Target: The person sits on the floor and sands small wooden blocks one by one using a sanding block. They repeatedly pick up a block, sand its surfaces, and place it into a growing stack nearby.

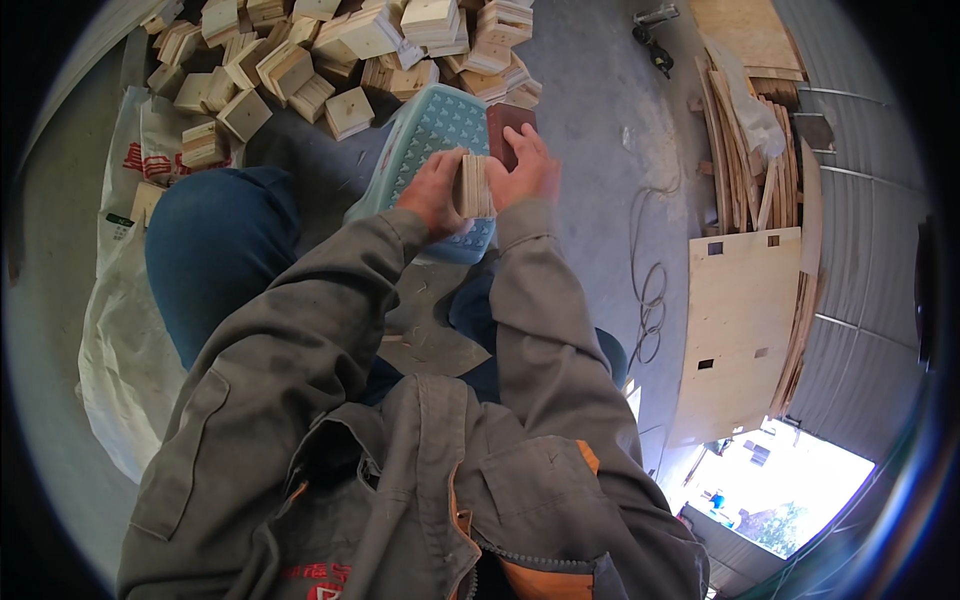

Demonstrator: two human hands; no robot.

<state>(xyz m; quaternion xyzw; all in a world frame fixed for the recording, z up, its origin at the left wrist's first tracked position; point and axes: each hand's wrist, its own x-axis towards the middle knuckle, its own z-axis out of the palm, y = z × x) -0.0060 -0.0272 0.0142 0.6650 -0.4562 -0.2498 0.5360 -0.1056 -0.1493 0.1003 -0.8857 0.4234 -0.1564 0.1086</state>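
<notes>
My left hand [434,192] is closed around a small stack of plywood blocks [478,186], whose layered edges face up. A reddish-brown rectangular block [510,128] is in my right hand [528,172], with the fingers bent over its near end. The base of my right hand is close against the plywood stack; whether it presses on it I cannot tell. Both hands are over the right side of a light-blue plastic stool or upturned basket [432,112] with a patterned top, between my knees.
A heap of square plywood pieces [290,72] lies on the floor beyond the stool. White plastic sacking [120,340] is at the left. At the right are a looped cable [652,290], leaning plywood sheets [740,310], wood strips [735,150] and a dark tool [657,50].
</notes>
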